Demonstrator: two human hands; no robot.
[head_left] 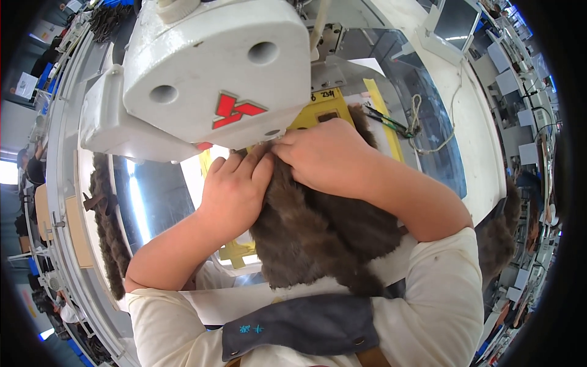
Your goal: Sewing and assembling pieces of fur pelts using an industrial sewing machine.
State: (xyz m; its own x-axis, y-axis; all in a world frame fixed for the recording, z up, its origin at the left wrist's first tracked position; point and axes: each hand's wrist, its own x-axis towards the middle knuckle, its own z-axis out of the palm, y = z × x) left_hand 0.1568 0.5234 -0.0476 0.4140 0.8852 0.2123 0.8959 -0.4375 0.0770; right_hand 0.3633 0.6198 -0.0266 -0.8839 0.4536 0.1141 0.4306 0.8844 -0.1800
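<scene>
A brown fur piece lies across the work surface in front of me, with a lighter raised strip running along its middle. My left hand has its fingers bent and pressed on the fur's far left edge. From the other side my right hand pinches the same far edge, and the two hands nearly meet at the fingertips. Right above them hangs the big white head of a sewing machine. It hides the needle area. Part of a yellow template plate shows beyond my right hand.
Green-handled tweezers and a looped pale cord lie right of the plate. A long fur strip hangs along the left side. More brown fur is at the right. A screen stands far right.
</scene>
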